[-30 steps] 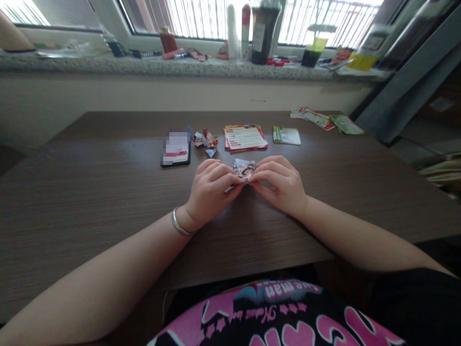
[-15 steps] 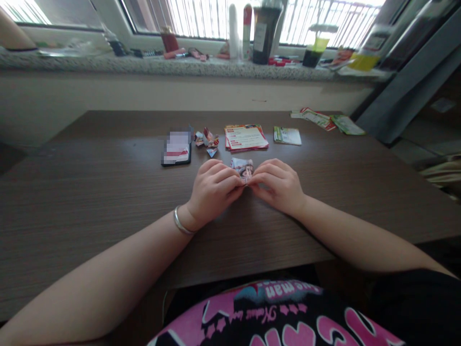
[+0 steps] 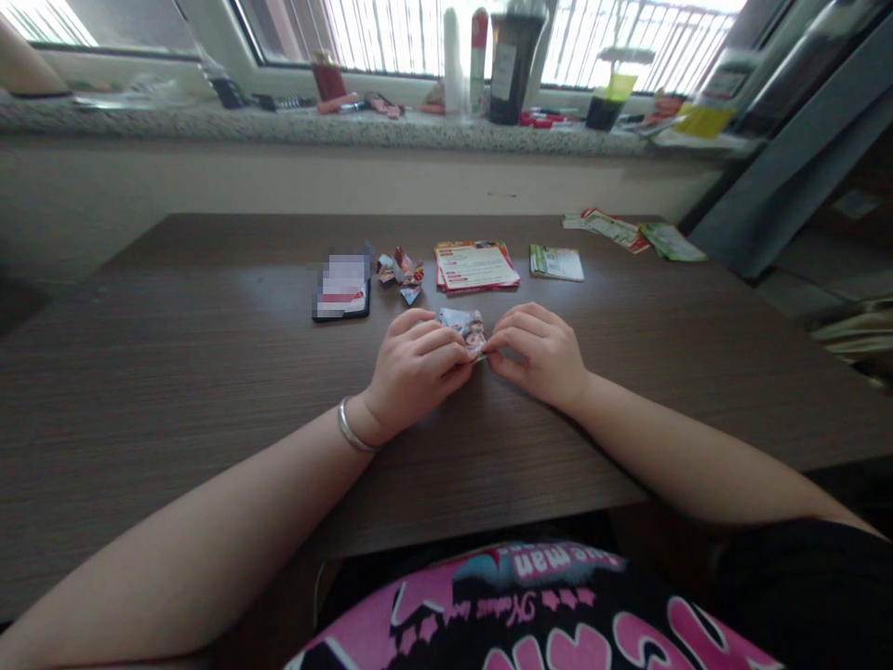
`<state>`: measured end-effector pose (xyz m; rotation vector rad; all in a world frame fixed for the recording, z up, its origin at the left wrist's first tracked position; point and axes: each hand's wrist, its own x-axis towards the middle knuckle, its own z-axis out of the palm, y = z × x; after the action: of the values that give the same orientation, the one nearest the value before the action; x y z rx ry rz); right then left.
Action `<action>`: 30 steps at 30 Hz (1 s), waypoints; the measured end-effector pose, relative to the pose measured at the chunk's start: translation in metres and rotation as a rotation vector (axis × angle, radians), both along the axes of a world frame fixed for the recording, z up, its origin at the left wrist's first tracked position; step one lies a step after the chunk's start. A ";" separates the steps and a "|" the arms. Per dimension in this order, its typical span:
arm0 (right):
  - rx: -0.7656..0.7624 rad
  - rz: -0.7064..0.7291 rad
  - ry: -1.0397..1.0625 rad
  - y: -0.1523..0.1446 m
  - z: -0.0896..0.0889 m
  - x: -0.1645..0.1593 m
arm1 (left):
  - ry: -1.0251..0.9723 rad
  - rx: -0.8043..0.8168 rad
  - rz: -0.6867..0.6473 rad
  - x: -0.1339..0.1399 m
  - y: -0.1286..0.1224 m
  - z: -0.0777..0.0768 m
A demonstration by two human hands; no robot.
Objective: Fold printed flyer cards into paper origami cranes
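Between my two hands is a small folded piece of printed paper, pale with a coloured picture on it. My left hand, with a silver bangle on the wrist, is closed on its left and near side, and the fingers cover part of it. At the right near corner, the thumb and fingertips of my right hand pinch the paper's edge. Just beyond my left hand lie folded paper pieces with red and blue print. A stack of red-bordered printed cards lies beyond the paper.
A phone-like dark-edged item, partly blurred out, lies left of the folded pieces. Small green-white cards and further leaflets lie to the right on the brown table. Bottles and clutter stand on the stone windowsill.
The folded paper has turned and shifted slightly left. My right hand has moved a little to the right and its fingers have risen slightly. My left hand has barely moved.
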<state>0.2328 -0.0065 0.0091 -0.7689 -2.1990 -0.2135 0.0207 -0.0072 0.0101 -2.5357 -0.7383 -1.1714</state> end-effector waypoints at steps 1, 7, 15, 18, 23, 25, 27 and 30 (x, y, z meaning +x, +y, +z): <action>-0.003 -0.002 0.001 0.000 0.000 0.000 | 0.000 0.001 0.000 0.000 0.000 0.000; -0.013 -0.033 -0.039 0.003 -0.003 -0.001 | 0.006 0.023 -0.007 -0.001 0.002 -0.001; -0.005 -0.064 -0.057 0.011 -0.006 0.003 | 0.025 0.024 -0.001 -0.001 0.001 -0.002; -0.018 -0.070 -0.067 0.010 -0.006 0.003 | 0.024 0.030 -0.005 -0.001 0.001 -0.002; -0.047 -0.102 -0.078 0.010 -0.007 0.003 | 0.020 0.046 -0.020 -0.001 0.001 -0.001; -0.050 -0.091 -0.087 0.010 -0.007 0.004 | 0.029 0.040 -0.007 -0.001 0.001 -0.001; -0.049 -0.087 -0.096 0.011 -0.007 0.004 | 0.036 0.029 0.006 -0.001 0.001 -0.002; -0.048 -0.109 -0.111 0.010 -0.007 0.004 | 0.042 0.013 0.016 -0.002 0.001 -0.003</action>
<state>0.2368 0.0040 0.0020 -0.9248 -2.2752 -0.2646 0.0190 -0.0061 0.0073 -2.5307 -0.7378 -1.1109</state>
